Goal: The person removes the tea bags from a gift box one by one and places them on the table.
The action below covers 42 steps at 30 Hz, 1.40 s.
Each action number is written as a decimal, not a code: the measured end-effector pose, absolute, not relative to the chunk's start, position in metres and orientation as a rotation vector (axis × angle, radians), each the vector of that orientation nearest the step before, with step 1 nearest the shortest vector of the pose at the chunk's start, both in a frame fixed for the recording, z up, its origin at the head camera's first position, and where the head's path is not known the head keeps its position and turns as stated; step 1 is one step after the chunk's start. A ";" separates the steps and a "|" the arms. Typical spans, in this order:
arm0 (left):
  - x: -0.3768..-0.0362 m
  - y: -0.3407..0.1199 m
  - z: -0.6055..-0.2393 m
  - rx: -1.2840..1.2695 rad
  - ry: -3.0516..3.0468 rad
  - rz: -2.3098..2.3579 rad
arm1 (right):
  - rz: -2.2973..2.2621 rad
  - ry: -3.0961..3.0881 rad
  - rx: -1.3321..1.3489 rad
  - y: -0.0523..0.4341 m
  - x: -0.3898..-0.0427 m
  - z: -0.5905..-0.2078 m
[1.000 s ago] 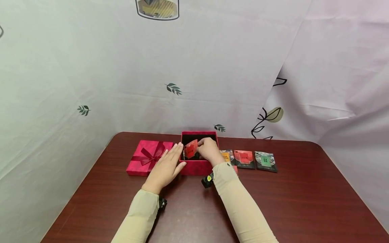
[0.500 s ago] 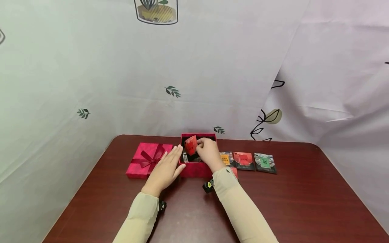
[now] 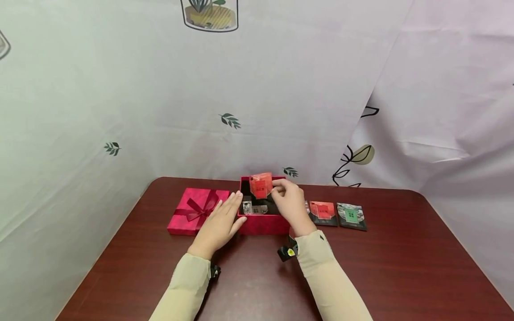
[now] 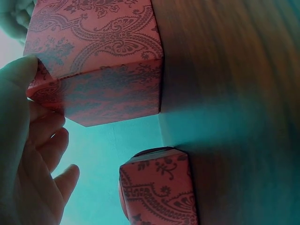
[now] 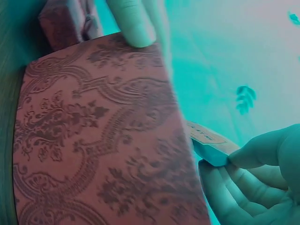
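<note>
The open box (image 3: 263,223) is red with a darker paisley pattern and a black interior. The lid (image 3: 196,209), at its 9 o'clock, is red with a dark red ribbon bow. The raised packet (image 3: 261,186) is red-orange. The desk (image 3: 401,267) is dark reddish-brown woodgrain. The backdrop (image 3: 120,98) is pale with green leaf prints.
</note>
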<state>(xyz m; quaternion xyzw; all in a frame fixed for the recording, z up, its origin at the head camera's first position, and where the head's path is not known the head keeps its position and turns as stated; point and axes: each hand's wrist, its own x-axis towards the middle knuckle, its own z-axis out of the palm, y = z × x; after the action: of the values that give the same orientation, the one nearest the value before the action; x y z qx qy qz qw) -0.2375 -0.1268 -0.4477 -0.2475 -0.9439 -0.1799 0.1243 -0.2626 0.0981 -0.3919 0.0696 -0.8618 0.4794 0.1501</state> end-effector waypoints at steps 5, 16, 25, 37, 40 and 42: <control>-0.238 -0.127 -0.449 -0.712 -2.764 -0.512 | 1.471 -2.447 0.168 0.116 -0.253 -0.387; -0.238 -0.127 -0.449 -0.708 -2.770 -0.513 | 1.788 -2.406 0.140 0.164 -0.237 -0.376; -0.239 -0.127 -0.448 -0.715 -2.770 -0.528 | 1.926 -2.418 0.055 0.207 -0.229 -0.376; -0.240 -0.127 -0.450 -0.716 -2.783 -0.530 | 1.897 -2.576 0.026 0.247 -0.229 -0.376; -0.240 -0.127 -0.448 -0.724 -2.770 -0.533 | 1.903 -2.605 0.015 0.253 -0.231 -0.379; -0.239 -0.127 -0.448 -0.730 -2.761 -0.534 | 1.902 -2.635 -0.001 0.258 -0.232 -0.382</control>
<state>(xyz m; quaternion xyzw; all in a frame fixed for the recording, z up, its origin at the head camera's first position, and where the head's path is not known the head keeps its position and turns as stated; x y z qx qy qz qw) -0.2393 -0.1269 -0.4479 -0.2495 -0.9437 -0.1824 0.1181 -0.2318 0.2577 -0.3819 -0.0003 -0.8097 0.5843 -0.0542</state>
